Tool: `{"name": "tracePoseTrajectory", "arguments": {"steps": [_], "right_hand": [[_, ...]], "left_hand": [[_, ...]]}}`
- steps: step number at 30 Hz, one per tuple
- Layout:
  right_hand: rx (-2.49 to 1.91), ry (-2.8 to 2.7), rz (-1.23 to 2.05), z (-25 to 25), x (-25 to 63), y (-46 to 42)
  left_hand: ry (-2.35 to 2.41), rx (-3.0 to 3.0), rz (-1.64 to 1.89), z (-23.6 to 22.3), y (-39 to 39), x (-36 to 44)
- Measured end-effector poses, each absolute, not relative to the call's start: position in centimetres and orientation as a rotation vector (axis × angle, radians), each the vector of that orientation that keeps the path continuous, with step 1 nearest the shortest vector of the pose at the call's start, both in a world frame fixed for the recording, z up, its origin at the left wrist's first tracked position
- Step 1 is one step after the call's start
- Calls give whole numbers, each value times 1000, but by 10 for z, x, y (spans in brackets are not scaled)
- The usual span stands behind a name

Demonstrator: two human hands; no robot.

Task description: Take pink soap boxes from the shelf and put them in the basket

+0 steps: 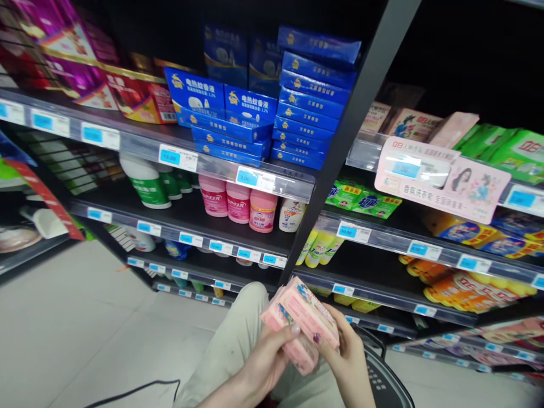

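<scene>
Two pink soap packs are held together above my knees, close to the shelf front. My left hand [270, 351] is closed round the lower soap pack [300, 351], its thumb pressed on top. My right hand [351, 351] grips the upper soap pack [308, 306] from the right, thumb on the printed face. The packs overlap and touch each other at a tilt. Fingers under them are hidden. Similar pink soap packs [412, 124] lie on the upper right shelf behind a pink sign [442, 178].
A dark shopping basket [386, 374] stands at my right, partly behind my arm. Blue boxes [312, 107] are stacked on the upper left shelf, with pink bottles [238, 201] below. A grey shelf post [340, 136] divides the bays. A black cord [144, 388] lies on the floor.
</scene>
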State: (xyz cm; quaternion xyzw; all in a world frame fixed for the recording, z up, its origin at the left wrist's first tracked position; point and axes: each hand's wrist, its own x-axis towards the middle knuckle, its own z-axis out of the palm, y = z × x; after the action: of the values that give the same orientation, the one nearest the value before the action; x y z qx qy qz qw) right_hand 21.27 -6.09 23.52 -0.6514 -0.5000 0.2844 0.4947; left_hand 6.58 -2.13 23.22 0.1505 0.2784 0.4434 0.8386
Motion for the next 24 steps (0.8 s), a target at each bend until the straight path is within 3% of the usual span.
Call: {"name": "tracePoseTrajectory", "arguments": {"steps": [12, 24], "right_hand": [[-1524, -1128, 795, 211, 219, -58], [-1717, -1374, 69, 236, 155, -74]], "left_hand": [[581, 311, 869, 226, -20, 72], [234, 87, 579, 205, -9, 75]]}}
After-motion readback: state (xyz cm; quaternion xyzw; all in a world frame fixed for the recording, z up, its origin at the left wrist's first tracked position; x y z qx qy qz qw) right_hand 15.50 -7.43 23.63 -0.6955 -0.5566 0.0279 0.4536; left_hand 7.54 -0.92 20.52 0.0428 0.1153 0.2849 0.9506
